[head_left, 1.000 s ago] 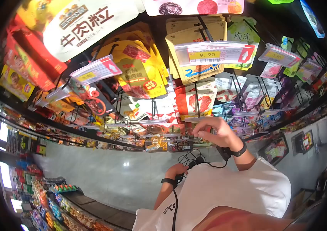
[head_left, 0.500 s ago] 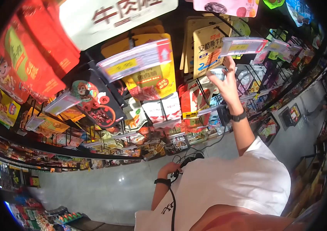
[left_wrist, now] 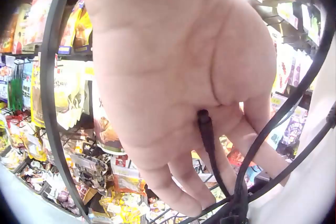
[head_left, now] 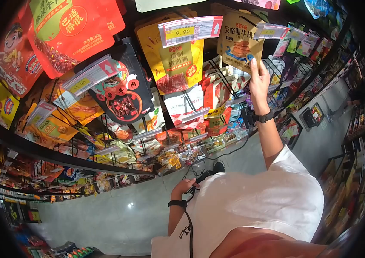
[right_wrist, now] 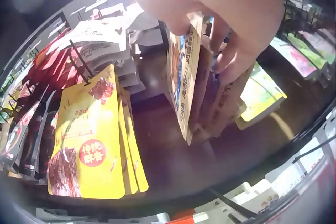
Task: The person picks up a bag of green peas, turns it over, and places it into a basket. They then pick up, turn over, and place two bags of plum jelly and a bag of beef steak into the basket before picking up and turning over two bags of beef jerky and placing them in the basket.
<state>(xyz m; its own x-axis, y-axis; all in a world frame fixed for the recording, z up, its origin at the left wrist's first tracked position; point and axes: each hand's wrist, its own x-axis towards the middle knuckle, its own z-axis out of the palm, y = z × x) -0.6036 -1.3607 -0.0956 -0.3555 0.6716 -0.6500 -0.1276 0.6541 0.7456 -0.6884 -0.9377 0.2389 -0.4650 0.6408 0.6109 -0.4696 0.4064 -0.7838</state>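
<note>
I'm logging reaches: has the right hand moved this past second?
Yes, upward: in the head view, the right hand was lower than the yellow pouch; now, level with its lower part, it pinches the tan pouch.

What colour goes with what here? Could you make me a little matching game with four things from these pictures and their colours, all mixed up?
Things:
1. Pouch pinched by the right hand
2. Band on the right wrist
3. Shirt the person wears
4. Floor

Colours:
A. White
B. Grey
C. Tan
D. Black

Right pairs: 1-C, 2-D, 3-A, 4-B
</note>
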